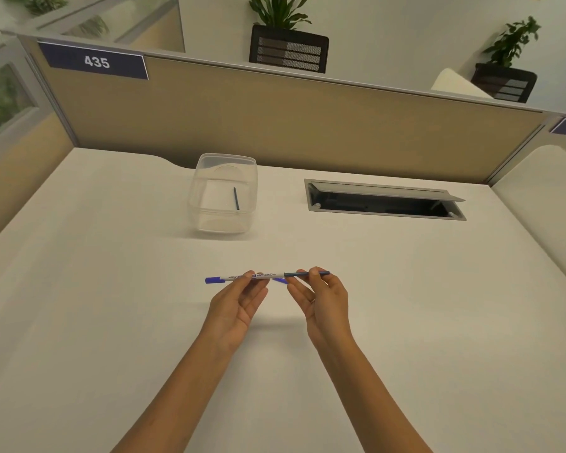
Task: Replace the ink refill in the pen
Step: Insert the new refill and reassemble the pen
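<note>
Above the desk (111, 322), mid-front: my left hand (239, 305) pinches the pen (262, 276) barrel, level, blue cap pointing left. My right hand (321, 299) pinches a dark refill (307, 274) sticking partly out of the barrel's right end. Can't tell if it's going in or out. A second refill (236, 198) lies in the clear tub (223, 194) behind. Next move needs a straight axial slide, no bending.
</note>
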